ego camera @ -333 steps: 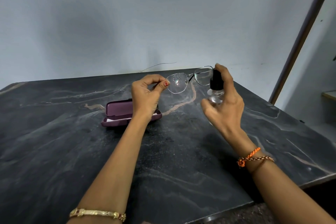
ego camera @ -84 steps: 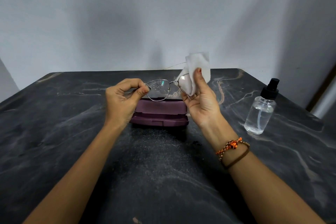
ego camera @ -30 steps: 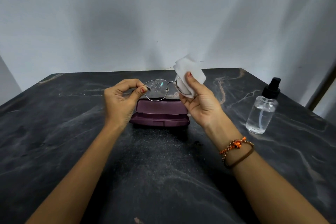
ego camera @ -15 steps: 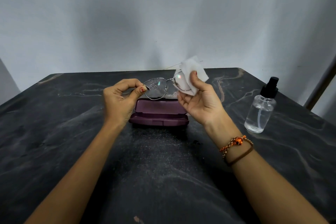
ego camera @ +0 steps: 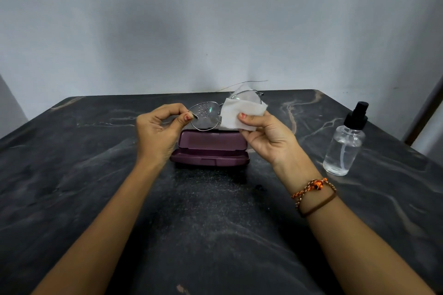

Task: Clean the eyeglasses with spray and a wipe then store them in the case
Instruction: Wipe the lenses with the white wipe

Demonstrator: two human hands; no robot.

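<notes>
My left hand [ego camera: 159, 132] pinches the left end of the thin metal eyeglasses [ego camera: 205, 116], held in the air above the case. Spray droplets speckle the left lens. My right hand [ego camera: 266, 136] pinches a white wipe [ego camera: 241, 112] between thumb and fingers, and the wipe covers the lower part of the right lens. The purple case [ego camera: 211, 148] lies open on the dark marble table [ego camera: 215, 223], just below and behind both hands. The clear spray bottle [ego camera: 345, 146] with a black pump top stands upright at the right.
A plain grey wall rises behind the table's far edge. A dark door frame [ego camera: 424, 115] runs along the right side. The table's right edge passes close to the bottle.
The wipe has slid down from the top of the right lens and now lies flatter across it. My right thumb has shifted lower. The left hand has stayed put.
</notes>
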